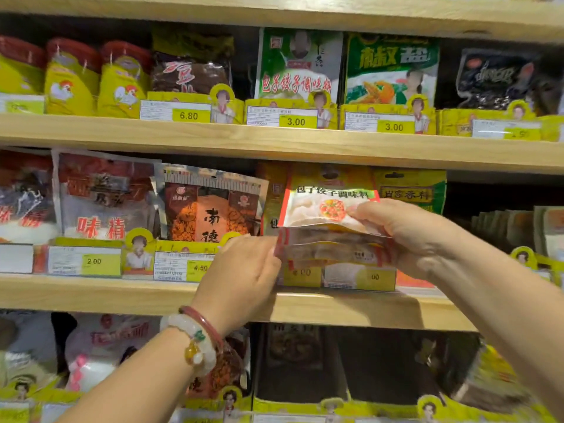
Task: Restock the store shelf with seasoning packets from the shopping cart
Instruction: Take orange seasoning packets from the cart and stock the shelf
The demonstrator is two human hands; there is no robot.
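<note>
middle shelf (213, 296): stocked along its visible length, dark gap at far right. yellow display tray (360, 277) sits on this shelf, right of centre. stack of seasoning packets (331, 230) is held just above that tray, not yet seated. right hand (409, 236) clenched on the stack's right end; left hand (244, 264) gripping its left edge. cart not in view; remaining stock cannot be judged.

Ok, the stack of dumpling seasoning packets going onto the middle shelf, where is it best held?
Hold the stack of packets by its two short ends, as the left hand and right hand do now. The packets are flat and limp, lying face up, so pinching from both sides likely keeps them squared while sliding into the yellow tray.
</note>
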